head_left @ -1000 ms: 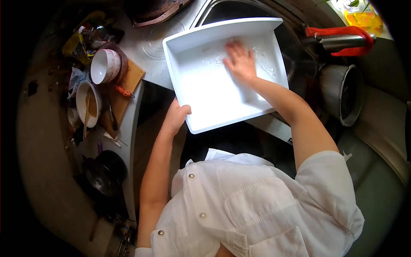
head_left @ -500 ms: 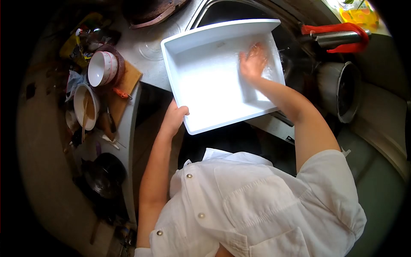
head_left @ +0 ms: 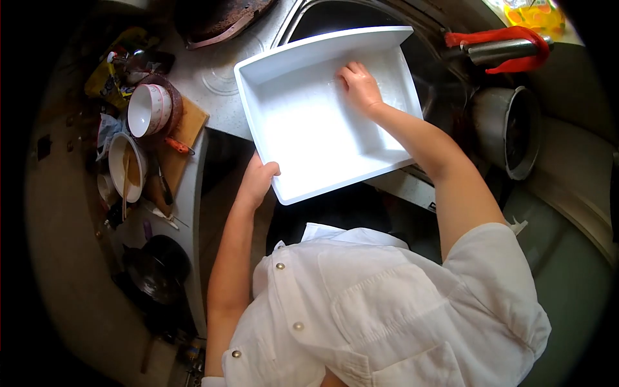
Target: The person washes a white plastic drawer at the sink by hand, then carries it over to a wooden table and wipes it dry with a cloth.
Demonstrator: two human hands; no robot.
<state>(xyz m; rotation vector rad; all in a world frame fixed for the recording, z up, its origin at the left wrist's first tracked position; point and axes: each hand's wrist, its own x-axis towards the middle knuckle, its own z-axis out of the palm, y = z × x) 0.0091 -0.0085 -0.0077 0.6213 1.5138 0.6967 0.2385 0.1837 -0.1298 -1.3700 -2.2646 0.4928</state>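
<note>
A white, rectangular plastic bin (head_left: pixel 309 132) is tilted toward me over the edge of the sink. My left hand (head_left: pixel 259 180) grips its near left corner, with the thumb over the rim and the other fingers hidden underneath. Inside the bin, my right hand (head_left: pixel 361 87) rests on the bottom near the far wall, its fingers bent and slightly apart. Wet patches shine on the plastic around the right hand. No object shows in that hand.
The metal sink (head_left: pixel 335 16) lies behind the bin, with a faucet wrapped in red (head_left: pixel 503 50) to its right. A large pot (head_left: pixel 506 129) stands at right. On the left counter are stacked bowls (head_left: pixel 145 113), a cutting board (head_left: pixel 190 122) and a black pan (head_left: pixel 158 264).
My right hand has slid left across the inside of the bin, and its fingers went from stretched flat to bent. My left hand keeps its hold on the corner.
</note>
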